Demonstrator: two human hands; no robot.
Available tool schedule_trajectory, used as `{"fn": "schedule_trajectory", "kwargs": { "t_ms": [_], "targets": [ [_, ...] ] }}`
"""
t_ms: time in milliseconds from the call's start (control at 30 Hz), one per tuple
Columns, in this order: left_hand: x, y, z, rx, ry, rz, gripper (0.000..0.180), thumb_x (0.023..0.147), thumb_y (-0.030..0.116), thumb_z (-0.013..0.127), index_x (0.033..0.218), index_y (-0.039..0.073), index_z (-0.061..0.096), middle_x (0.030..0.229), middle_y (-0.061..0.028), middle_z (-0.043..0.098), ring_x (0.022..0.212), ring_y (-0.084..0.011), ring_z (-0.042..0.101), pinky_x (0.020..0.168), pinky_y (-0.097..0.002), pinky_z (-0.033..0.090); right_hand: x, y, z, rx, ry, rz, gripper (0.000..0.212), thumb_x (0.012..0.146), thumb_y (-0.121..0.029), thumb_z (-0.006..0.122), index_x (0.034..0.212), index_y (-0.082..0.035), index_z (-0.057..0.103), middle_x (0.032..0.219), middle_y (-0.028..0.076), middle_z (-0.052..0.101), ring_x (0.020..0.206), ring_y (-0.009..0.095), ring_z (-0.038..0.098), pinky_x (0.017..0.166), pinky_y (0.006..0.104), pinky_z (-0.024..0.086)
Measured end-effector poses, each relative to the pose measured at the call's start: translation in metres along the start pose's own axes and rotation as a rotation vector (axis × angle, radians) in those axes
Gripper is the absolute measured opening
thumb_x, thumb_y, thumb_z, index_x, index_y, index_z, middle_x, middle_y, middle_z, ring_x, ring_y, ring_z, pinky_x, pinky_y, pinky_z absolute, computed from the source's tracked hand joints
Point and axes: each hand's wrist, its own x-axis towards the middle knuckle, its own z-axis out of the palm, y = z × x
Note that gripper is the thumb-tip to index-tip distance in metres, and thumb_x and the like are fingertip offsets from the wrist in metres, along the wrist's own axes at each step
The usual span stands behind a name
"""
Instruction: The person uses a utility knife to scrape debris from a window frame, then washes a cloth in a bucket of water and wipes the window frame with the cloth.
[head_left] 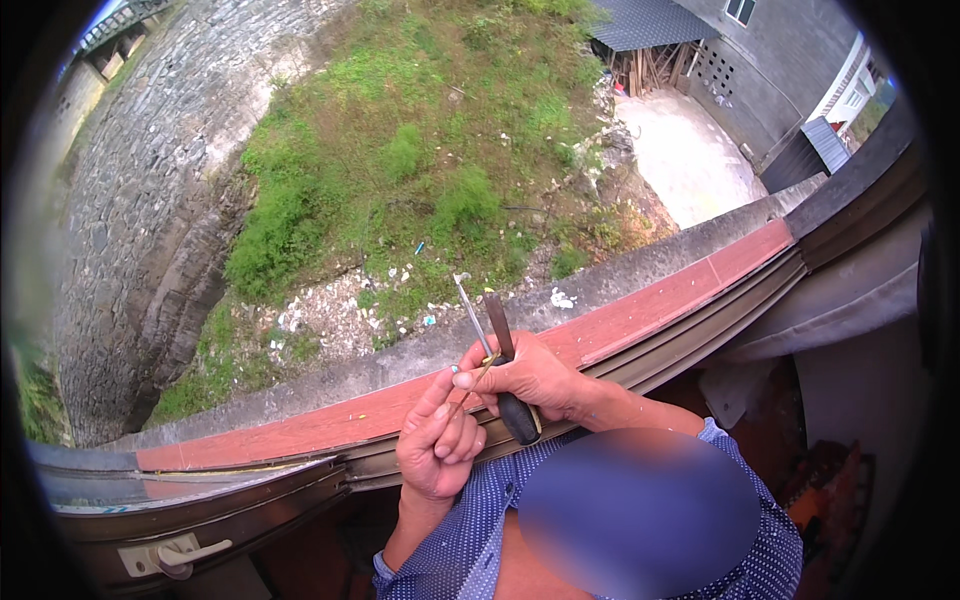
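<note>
My right hand [530,378] is closed around a screwdriver with a black handle [518,418] and a broad, rusty-brown shaft [499,326] pointing away from me. The same hand holds a slim silvery rod [471,308] with a small hooked tip, alongside the shaft. A thin brownish strip or wire [484,374] runs slantwise between my hands. Facing it, my left hand [440,445] has its fingers curled, with thumb and forefinger pinched close to my right fingertips. A tiny pale-blue bit shows at the fingertips; what the left hand grips is too small to make out.
Both hands are over a window sill with a reddish tiled ledge [640,318] and brown metal tracks [690,345]. A window handle [190,552] is at lower left. Beyond the concrete edge [400,362], far below, lie a weedy slope [400,180] and a stone wall [150,190].
</note>
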Motion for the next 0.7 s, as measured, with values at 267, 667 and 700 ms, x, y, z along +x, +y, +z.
{"fn": "schedule_trajectory", "kwargs": {
  "t_ms": [267, 667, 700],
  "targets": [
    [0.0030, -0.0054, 0.0004, 0.186, 0.004, 0.052, 0.048, 0.096, 0.005, 0.039, 0.143, 0.004, 0.040, 0.054, 0.0030, 0.035, 0.045, -0.0069, 0.031, 0.046, -0.0233, 0.032, 0.0005, 0.0040, -0.0010, 0.017, 0.032, 0.004, 0.021, 0.087, -0.019, 0.073, 0.094, -0.003, 0.062, 0.070, 0.002, 0.060, 0.056, 0.009, 0.056, 0.050, 0.0231, 0.045],
    [0.0006, -0.0076, 0.0016, 0.251, 0.033, 0.096, 0.047, 0.096, 0.003, 0.039, 0.143, 0.006, 0.042, 0.052, 0.0027, 0.036, 0.043, -0.0071, 0.031, 0.045, -0.0235, 0.031, -0.0025, -0.0010, -0.0004, 0.001, 0.039, -0.017, 0.025, 0.084, -0.023, 0.075, 0.093, -0.004, 0.063, 0.069, 0.001, 0.059, 0.053, 0.009, 0.055, 0.047, 0.0220, 0.044],
    [0.0003, -0.0073, 0.0010, 0.257, 0.032, 0.099, 0.047, 0.096, 0.003, 0.039, 0.142, 0.006, 0.043, 0.052, 0.0027, 0.036, 0.043, -0.0071, 0.031, 0.045, -0.0236, 0.031, -0.0021, -0.0003, 0.0004, -0.005, 0.047, -0.014, 0.025, 0.084, -0.023, 0.076, 0.092, -0.004, 0.063, 0.069, 0.001, 0.059, 0.053, 0.009, 0.055, 0.047, 0.0221, 0.044]
  ]
}}
